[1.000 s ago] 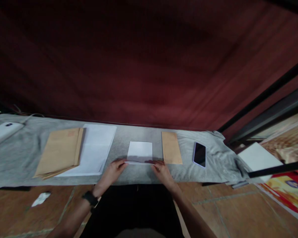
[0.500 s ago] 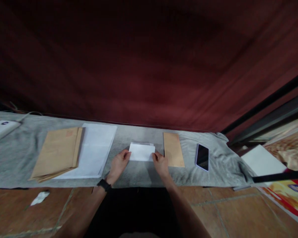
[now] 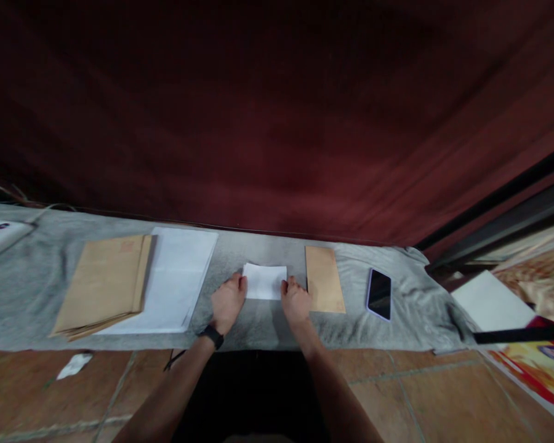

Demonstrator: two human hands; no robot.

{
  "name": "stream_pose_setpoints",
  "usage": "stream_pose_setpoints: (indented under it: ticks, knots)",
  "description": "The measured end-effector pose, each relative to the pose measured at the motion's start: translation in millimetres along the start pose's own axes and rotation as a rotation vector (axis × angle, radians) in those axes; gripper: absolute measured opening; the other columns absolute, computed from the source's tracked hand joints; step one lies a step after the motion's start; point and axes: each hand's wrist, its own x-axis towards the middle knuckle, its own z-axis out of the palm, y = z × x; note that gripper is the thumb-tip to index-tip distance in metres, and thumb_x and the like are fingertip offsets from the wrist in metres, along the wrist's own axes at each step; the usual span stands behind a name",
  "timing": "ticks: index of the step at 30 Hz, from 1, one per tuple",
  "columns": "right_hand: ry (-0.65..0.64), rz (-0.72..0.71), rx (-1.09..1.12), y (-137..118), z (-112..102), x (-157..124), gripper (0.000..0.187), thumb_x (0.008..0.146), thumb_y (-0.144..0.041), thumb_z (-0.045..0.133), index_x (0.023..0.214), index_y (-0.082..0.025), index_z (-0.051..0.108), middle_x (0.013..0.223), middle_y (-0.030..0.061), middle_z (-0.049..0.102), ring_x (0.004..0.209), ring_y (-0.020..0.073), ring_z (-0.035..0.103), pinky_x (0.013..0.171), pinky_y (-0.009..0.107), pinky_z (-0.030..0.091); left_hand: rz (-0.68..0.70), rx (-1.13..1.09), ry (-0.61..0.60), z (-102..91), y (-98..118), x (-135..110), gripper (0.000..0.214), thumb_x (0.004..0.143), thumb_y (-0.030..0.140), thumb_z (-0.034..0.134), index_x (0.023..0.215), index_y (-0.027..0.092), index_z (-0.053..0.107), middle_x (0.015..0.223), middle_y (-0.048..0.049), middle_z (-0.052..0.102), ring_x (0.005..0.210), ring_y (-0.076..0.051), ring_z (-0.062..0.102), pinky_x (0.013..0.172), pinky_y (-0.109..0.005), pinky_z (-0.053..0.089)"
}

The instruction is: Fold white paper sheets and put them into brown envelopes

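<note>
A folded white sheet of paper point(image 3: 264, 281) lies on the grey cloth point(image 3: 32, 289) in front of me. My left hand point(image 3: 228, 302), with a black watch on its wrist, rests at the paper's left edge, fingers curled onto it. At the paper's right edge my right hand point(image 3: 296, 301) presses in the same way. Both hands pinch or press the folded paper flat against the cloth. A single brown envelope point(image 3: 324, 287) lies just right of my right hand.
A stack of brown envelopes point(image 3: 101, 284) and a pile of white sheets point(image 3: 175, 277) lie at the left. A black phone point(image 3: 379, 294) is at the right, a white device point(image 3: 0, 237) far left. A red curtain hangs behind. Tiled floor lies below, with a paper scrap point(image 3: 74, 365).
The near edge of the white sheet was lifted and folded away from me; the paper is now about half as deep. Both hands moved forward with it to its side edges.
</note>
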Motion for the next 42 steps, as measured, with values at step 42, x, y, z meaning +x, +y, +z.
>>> stream_pose_setpoints:
  ticks: [42]
  knots:
    - [0.112, -0.322, 0.095, -18.8, 26.4, -22.3, 0.051, 0.103, -0.033, 0.049, 0.152, -0.020, 0.044, 0.162, 0.0187, 0.028, 0.148, 0.0329, 0.032, 0.117, 0.056, 0.029, 0.413, -0.029, 0.137, 20.8, 15.2, -5.8, 0.045, 0.100, 0.023, 0.031, 0.136, 0.013, 0.056, 0.137, -0.0175, 0.061, 0.129, -0.029, 0.053, 0.109, -0.046, 0.040]
